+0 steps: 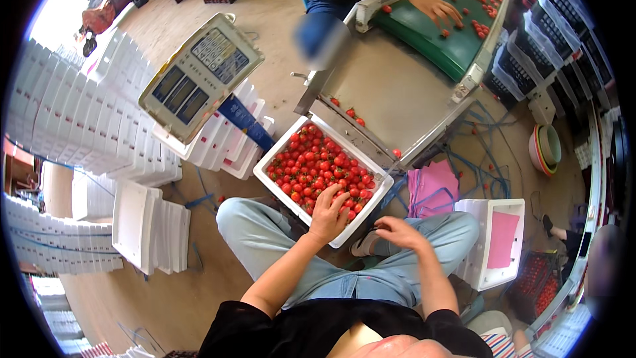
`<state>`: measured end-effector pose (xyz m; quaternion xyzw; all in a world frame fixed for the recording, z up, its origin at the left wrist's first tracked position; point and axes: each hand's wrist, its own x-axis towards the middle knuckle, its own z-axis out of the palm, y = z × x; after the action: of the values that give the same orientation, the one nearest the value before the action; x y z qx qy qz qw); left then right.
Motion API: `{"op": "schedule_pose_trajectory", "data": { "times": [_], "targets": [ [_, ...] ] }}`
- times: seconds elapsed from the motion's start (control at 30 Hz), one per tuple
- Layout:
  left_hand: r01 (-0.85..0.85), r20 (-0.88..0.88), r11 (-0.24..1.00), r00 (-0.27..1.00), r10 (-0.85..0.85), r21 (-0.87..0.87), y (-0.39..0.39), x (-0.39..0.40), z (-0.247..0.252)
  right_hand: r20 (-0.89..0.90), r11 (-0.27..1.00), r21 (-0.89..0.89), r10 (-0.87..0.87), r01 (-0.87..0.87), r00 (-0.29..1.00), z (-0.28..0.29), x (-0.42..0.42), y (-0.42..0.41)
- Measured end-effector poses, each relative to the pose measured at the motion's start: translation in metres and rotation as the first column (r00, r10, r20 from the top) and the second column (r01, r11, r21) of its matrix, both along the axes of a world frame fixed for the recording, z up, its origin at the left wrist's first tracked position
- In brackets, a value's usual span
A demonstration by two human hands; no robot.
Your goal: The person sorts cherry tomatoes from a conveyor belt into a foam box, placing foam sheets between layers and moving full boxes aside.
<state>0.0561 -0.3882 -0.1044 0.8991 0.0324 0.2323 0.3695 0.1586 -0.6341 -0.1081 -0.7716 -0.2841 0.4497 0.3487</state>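
Observation:
A white foam box [348, 236] full of small red tomatoes [318, 164] stands before my knees, below the lower lip of a metal chute [397, 94]. My left hand [329, 214] rests with spread fingers on the tomatoes near the box's front corner; whether it grips one cannot be told. Just right of the box, my right hand [397, 231] hovers over my leg with fingers apart and nothing in it. A few tomatoes [351, 112] lie along the chute's lower edge. A digital scale display [201, 77] stands up at the box's left.
A co-worker's hand [437, 9] reaches over tomatoes on a green conveyor belt [422, 35]. Stacked white boxes [149, 228] stand at the left. A white box with pink sheets [497, 243] stands by my right knee, and pink sheets [433, 189] lie beyond it. Blue straps litter the floor.

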Motion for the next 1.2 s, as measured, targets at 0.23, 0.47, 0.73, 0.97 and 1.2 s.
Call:
{"op": "schedule_pose_trajectory", "data": {
  "times": [0.23, 0.47, 0.73, 0.97, 1.2],
  "targets": [
    [0.133, 0.165, 0.989, 0.976, -0.143, 0.068, 0.054, 0.112, 0.062, 0.781, 0.950, 0.310, -0.243, -0.020, 0.576, 0.153, 0.102, 0.066],
    [0.081, -0.520, 0.799, 0.797, 0.307, 0.596, 0.109, 0.267, 0.080, 0.399, 0.728, -0.683, 0.447, -0.065, 0.800, 0.103, 0.189, 0.143],
    [0.243, -0.635, 0.881, 0.768, 0.082, 0.407, 0.089, 0.266, 0.056, 0.405, 0.933, -0.323, -0.018, 0.162, 0.914, 0.044, 0.191, 0.150],
    [0.240, -0.530, 0.897, 0.848, -0.007, 0.372, 0.058, 0.260, 0.028, -0.167, 0.695, 0.251, -0.655, 0.674, 0.737, 0.025, 0.179, 0.184],
    [0.226, -0.589, 0.933, 0.808, -0.018, 0.281, 0.044, 0.271, 0.034, -0.582, 0.623, 0.246, -0.518, 0.743, 0.627, 0.023, 0.194, 0.155]
  ]
}}
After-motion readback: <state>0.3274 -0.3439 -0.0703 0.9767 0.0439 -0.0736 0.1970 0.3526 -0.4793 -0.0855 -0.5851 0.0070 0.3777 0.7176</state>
